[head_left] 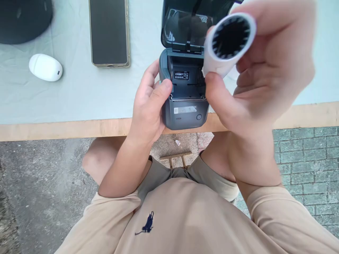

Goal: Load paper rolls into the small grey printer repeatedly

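Steady the device, mind the loose-looking roll

The left hand (152, 98) is clamped on the left side of a dark device (185, 114), its thumb over the rim of the open bay and its fingers along the outer wall. The device is at the table's front edge; whether it rests there or is lifted a little, I cannot tell. Its lid (189, 30) is tipped back, and a label (181, 75) shows inside the bay.

The right hand (267, 77), slightly blurred, is closed around a white roll (227, 46) — thumb low on the near side, fingers on the far side. The roll is tilted, its dark round end facing the camera, and it hides the bay's right part. The hands are apart, one on each thing.

For this kind of two-handed hold, a firm left grip matters most, I judge: the device seems light enough to tip or slide. That thumb would be better off the inner edge, where it could get in the way. The roll deserves a snug, gentle grip — its layers might loosen if squeezed unevenly. Leaving the lid fully back and the roll clear of the hinge looks wise too
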Available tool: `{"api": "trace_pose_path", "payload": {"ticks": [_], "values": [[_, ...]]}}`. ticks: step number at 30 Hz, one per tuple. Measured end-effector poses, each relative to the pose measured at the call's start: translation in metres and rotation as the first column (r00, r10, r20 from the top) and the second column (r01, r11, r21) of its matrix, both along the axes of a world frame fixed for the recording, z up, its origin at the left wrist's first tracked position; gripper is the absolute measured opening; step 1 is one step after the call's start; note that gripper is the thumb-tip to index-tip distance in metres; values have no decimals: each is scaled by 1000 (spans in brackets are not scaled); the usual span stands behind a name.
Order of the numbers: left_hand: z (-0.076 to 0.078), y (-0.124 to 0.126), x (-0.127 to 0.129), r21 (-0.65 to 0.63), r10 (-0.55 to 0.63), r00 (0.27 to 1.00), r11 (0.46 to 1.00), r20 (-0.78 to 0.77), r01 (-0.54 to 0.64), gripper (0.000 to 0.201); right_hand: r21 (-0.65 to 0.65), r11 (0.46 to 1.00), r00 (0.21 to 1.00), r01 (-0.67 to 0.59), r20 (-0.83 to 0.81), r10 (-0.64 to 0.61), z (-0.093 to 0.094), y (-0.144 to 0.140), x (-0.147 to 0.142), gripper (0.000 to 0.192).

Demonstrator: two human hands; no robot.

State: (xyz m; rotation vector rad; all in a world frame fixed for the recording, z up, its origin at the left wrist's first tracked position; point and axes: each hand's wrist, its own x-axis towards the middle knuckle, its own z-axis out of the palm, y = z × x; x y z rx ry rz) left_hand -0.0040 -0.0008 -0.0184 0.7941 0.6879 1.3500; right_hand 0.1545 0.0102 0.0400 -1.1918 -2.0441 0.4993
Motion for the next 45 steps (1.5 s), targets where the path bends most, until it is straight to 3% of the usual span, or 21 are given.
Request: {"api": "trace_pose_path", "payload": {"ticks": [3, 5, 12, 16, 21, 25, 28, 34, 40, 45], "values": [[-1, 1, -1, 28, -8, 1000, 1000, 21, 7, 31, 238, 969, 996, 68, 36, -79, -5, 2, -9, 39], [1, 0, 0, 18, -15, 1000, 1000, 19, 14, 30, 292, 954, 993, 73, 69, -97, -9, 4, -13, 39], [8, -5, 0, -35, -15, 999, 999, 31, 16, 27, 270, 962, 979, 39, 183, -91, -12, 6, -12, 19], [12, -6, 0, -89, -15, 1000, 996, 24, 17, 24, 207, 978, 976, -28, 218, -18, -15, 10, -7, 12], [14, -7, 2, -93, -14, 996, 995, 83, 22, 23, 298, 954, 974, -31, 222, -37, -14, 6, -3, 8], [10, -7, 1, -60, -23, 1000, 998, 2, 23, 26, 294, 942, 965, -164, 244, 92, -10, -1, 0, 10], [5, -6, -2, -49, -50, 995, 998, -86, 46, 43, 267, 922, 933, -279, 302, 195, -11, -2, 3, 12], [-4, -3, -4, -14, -37, 987, 999, -156, 35, 58, 265, 953, 980, -149, 165, 107, -14, 2, 10, 9], [-3, -3, -4, -26, -62, 985, 998, -162, 59, 56, 210, 939, 931, -272, 304, 202, -14, 3, 14, 28], [1, -5, -3, -41, -67, 992, 997, -110, 63, 48, 303, 933, 954, -194, 280, 107, -16, 2, 13, 8]]}}
